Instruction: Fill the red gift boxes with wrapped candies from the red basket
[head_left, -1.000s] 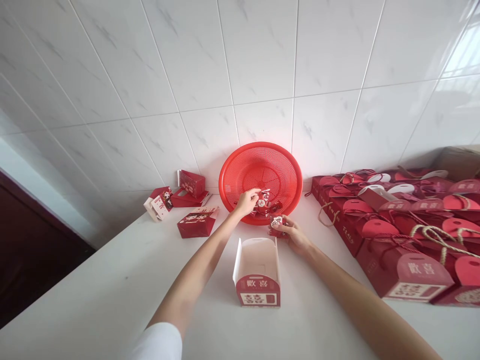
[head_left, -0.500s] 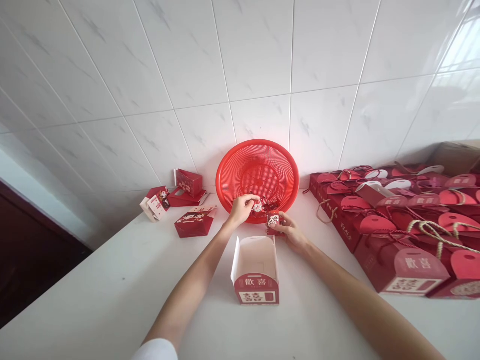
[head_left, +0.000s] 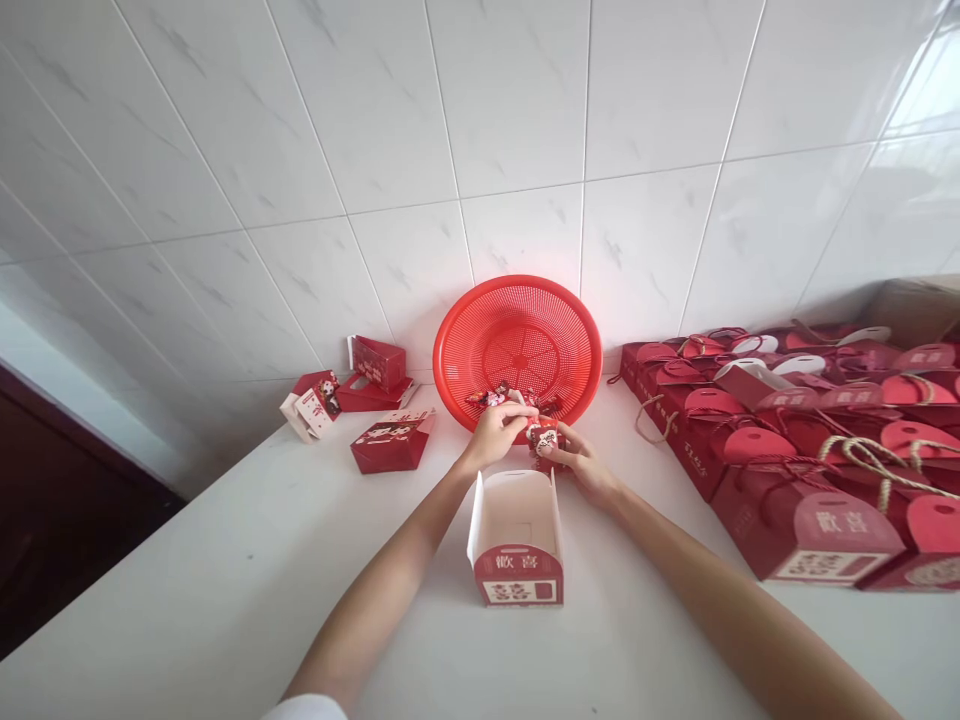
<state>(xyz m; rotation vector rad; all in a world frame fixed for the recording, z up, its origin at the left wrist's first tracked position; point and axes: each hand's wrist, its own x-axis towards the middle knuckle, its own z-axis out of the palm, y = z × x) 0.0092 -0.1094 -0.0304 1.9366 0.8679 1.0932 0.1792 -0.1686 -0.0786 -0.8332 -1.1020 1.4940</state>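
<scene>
right grip (head_left: 583,468) pinches red packet (head_left: 543,436) above white counter (head_left: 225,570) by tiled wall (head_left: 315,130).

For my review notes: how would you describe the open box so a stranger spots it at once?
On the white counter, find the red basket. Just in front of it stands the open box. Unlike the closed red boxes massed to the right, it shows its white inside.
</scene>
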